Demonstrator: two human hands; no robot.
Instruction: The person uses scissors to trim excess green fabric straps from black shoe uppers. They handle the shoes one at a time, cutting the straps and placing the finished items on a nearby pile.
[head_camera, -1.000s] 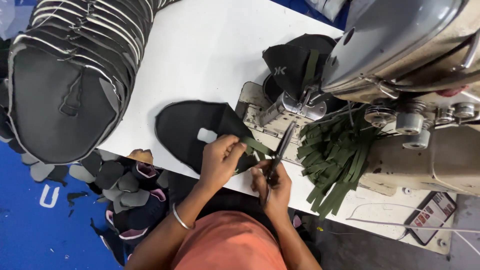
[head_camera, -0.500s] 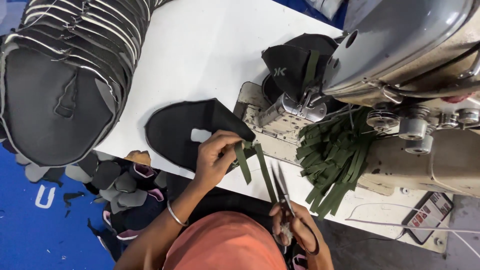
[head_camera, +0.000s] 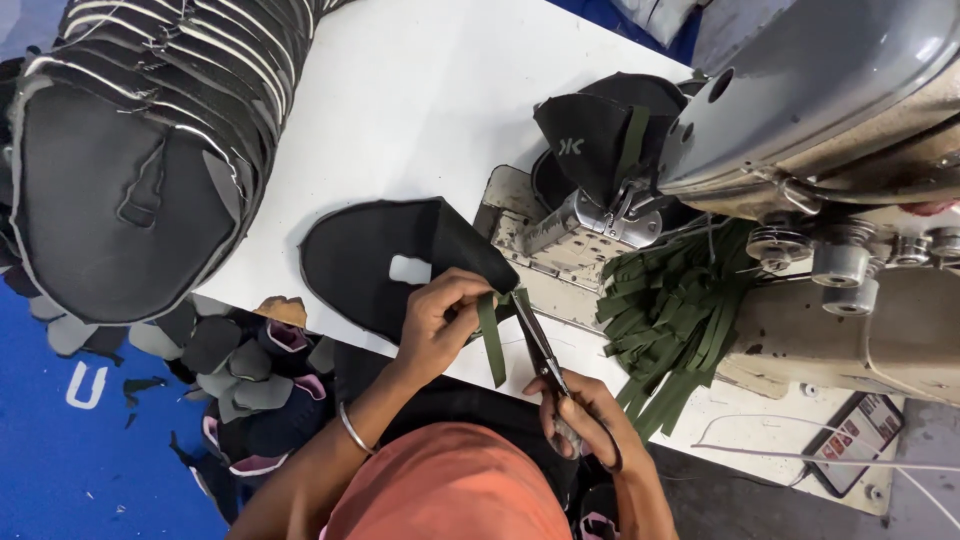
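My left hand (head_camera: 440, 322), a bangle on its wrist, pinches the edge of a flat black fabric piece (head_camera: 365, 262) with a small cut-out, together with a short olive-green strap (head_camera: 491, 345) that hangs from it over the table's front edge. My right hand (head_camera: 588, 425) grips a pair of scissors (head_camera: 536, 343) by the handles. The blades point up and left, their tips right beside the top of the strap. Whether the blades touch the strap I cannot tell.
A grey sewing machine (head_camera: 820, 100) fills the right side, with a black fabric piece (head_camera: 590, 135) under its needle area and a bundle of green straps (head_camera: 680, 310) beside it. On the white table (head_camera: 420, 100) a tall stack of black pieces (head_camera: 130, 170) lies at left. Scraps (head_camera: 240, 370) sit below.
My right hand drew the scissors back toward my body, then brought the blades up to the strap again. My left hand has kept hold of the black piece and strap.
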